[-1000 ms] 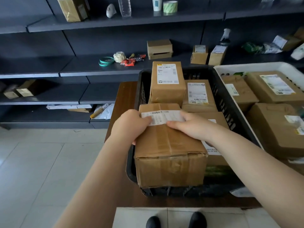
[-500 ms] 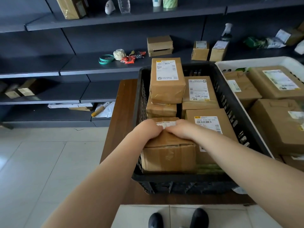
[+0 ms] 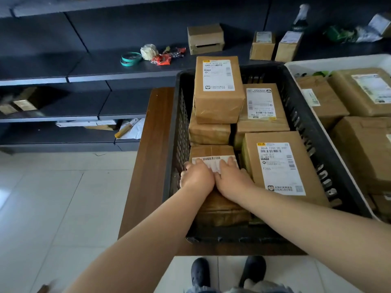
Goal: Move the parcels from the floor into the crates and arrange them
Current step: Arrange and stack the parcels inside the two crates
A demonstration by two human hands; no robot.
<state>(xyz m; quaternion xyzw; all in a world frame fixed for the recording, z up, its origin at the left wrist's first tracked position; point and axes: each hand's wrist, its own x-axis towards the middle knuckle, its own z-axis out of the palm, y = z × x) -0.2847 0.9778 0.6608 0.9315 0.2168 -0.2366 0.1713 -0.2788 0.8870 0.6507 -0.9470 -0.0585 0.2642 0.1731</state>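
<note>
A brown taped parcel [image 3: 212, 150] with a white barcode label sits in the near left corner of the black slatted crate [image 3: 232, 237]. My left hand [image 3: 196, 177] and my right hand [image 3: 231, 179] lie side by side on its top. The left fingers curl over its left edge and the right fingers cover the label. Beside it lies a large labelled parcel [image 3: 281, 166]. Behind stand a stacked parcel [image 3: 218, 89] and another labelled one [image 3: 262, 104]. My forearms hide the parcel's near part.
The black crate stands on a brown wooden table [image 3: 152, 166]. A white crate [image 3: 338, 62] full of parcels touches it on the right. Dark shelves [image 3: 84, 75] behind hold small boxes, tape and wrappers. Pale floor tiles [image 3: 53, 208] lie to the left, my shoes [image 3: 228, 271] below.
The parcel went from above the crate's near edge down into its near left corner. My hands followed it down and forward and now rest on its top.
</note>
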